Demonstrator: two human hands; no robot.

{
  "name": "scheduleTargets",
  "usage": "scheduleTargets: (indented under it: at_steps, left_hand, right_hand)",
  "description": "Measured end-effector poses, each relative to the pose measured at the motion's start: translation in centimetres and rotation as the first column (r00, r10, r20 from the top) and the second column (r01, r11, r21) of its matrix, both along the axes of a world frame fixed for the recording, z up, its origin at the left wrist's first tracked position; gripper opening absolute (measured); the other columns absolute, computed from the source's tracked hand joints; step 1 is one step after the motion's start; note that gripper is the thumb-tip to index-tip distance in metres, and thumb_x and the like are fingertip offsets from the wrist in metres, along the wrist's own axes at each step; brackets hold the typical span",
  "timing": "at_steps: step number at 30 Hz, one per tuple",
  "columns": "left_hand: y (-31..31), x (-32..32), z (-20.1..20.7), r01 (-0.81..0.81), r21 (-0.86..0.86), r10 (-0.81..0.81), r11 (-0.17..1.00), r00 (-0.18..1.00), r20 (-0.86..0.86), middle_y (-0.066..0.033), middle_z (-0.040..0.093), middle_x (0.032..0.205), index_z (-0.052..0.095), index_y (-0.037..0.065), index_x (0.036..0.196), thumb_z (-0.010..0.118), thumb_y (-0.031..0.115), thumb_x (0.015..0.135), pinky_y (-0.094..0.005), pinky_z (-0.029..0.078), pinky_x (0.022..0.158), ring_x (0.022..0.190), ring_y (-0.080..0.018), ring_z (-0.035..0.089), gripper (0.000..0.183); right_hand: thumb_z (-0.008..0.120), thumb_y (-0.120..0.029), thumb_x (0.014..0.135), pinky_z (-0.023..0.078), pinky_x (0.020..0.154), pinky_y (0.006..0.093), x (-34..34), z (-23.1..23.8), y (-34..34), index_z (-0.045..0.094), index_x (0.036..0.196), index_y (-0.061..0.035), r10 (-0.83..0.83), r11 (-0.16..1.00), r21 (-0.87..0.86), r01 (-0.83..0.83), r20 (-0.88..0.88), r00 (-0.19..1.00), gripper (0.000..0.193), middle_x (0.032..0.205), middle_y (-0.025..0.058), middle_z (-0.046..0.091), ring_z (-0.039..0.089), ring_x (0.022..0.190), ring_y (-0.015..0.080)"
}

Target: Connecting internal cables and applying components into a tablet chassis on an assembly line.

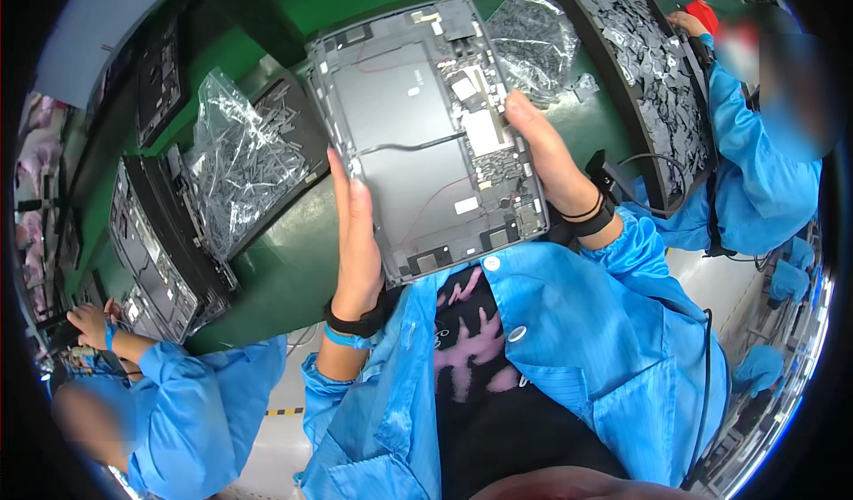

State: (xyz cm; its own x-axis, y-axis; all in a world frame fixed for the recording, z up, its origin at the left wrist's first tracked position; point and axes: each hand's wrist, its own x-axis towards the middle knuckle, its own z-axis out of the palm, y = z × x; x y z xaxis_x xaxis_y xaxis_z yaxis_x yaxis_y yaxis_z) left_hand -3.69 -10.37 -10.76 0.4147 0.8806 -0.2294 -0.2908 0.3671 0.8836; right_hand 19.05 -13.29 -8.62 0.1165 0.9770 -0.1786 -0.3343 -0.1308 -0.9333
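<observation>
Between my two hands I hold an opened tablet [413, 194], tilted, its inside facing up. Two large dark battery packs, a black cable across them and thin red wires show in it. A circuit board with silvery shields runs along its right side. My left hand [354, 234] grips the left edge with the fingers mostly behind it. On the opposite edge, my right hand [551, 158] has its thumb on the rim near the board; its other fingers are hidden underneath. Both wrists wear black bands.
Several opened tablets [151, 242] stand stacked at the left, beside a clear bag of small dark strips [244, 176]. At the right, a black tray [644, 158] holds many grey pieces, with another clear bag [533, 43] nearby. Co-workers in blue sit on both sides of the green table [284, 273].
</observation>
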Motion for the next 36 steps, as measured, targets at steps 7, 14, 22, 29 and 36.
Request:
scheduleTargets:
  at_steps: [7,14,22,29,36]
  left_hand:
    - [-0.7,-0.7,1.0,0.067,0.325,0.071,0.943,0.915,-0.396,-0.0145,0.020,0.155,0.015,0.003,0.152,0.040,0.028,0.101,-0.0384,0.020,0.115,0.142,-0.0278,0.023,0.063]
    - [3.3,-0.5,7.0,0.587,0.615,0.334,0.527,0.522,-0.785,-0.0268,0.016,0.155,0.026,0.000,0.149,0.055,0.017,0.091,-0.0498,0.011,0.115,0.145,-0.0420,0.013,0.066]
    - [14.0,4.7,6.0,0.648,0.658,0.348,0.384,0.558,-0.753,-0.0233,0.047,0.140,0.046,0.002,0.138,0.057,0.025,0.092,-0.0436,0.031,0.109,0.133,-0.0393,0.040,0.052]
    - [17.2,7.7,7.8,0.691,0.321,-0.133,0.648,0.518,-0.845,-0.0180,0.061,0.124,0.055,-0.002,0.127,0.059,0.020,0.091,-0.0313,0.042,0.099,0.116,-0.0258,0.057,0.042]
    - [13.5,6.3,6.9,0.734,0.639,0.293,0.228,0.574,-0.764,-0.0212,0.052,0.134,0.050,-0.001,0.131,0.067,0.020,0.083,-0.0457,0.032,0.108,0.127,-0.0369,0.045,0.056]
  right_hand:
    - [0.044,-0.030,0.101,0.038,0.103,0.0289,0.3,-0.4,0.7,0.032,0.146,0.0005,-0.002,0.999,0.046,0.007,-0.112,0.994,0.056,0.139,0.0101,0.049,0.049,0.122,0.0155]
    - [0.056,-0.029,0.096,0.029,0.112,0.0335,4.1,1.1,4.1,0.038,0.143,0.0036,-0.176,0.973,0.211,0.092,0.425,0.888,0.060,0.146,0.0158,0.043,0.038,0.136,0.0221]
    - [0.065,-0.005,0.086,0.048,0.094,0.0267,3.7,0.6,10.5,0.045,0.135,0.0026,0.103,0.992,0.064,-0.107,0.054,0.993,0.053,0.121,0.0109,0.060,0.059,0.107,0.0135]
    - [0.058,0.010,0.081,0.051,0.084,0.0258,2.8,0.3,11.2,0.052,0.124,0.0050,-0.004,0.995,0.094,0.016,-0.125,0.992,0.044,0.109,0.0097,0.066,0.064,0.093,0.0133]
    - [0.062,-0.005,0.088,0.046,0.096,0.0280,3.3,-1.2,10.0,0.042,0.137,0.0047,0.045,0.973,0.231,-0.013,-0.133,0.990,0.054,0.128,0.0118,0.057,0.056,0.114,0.0142]
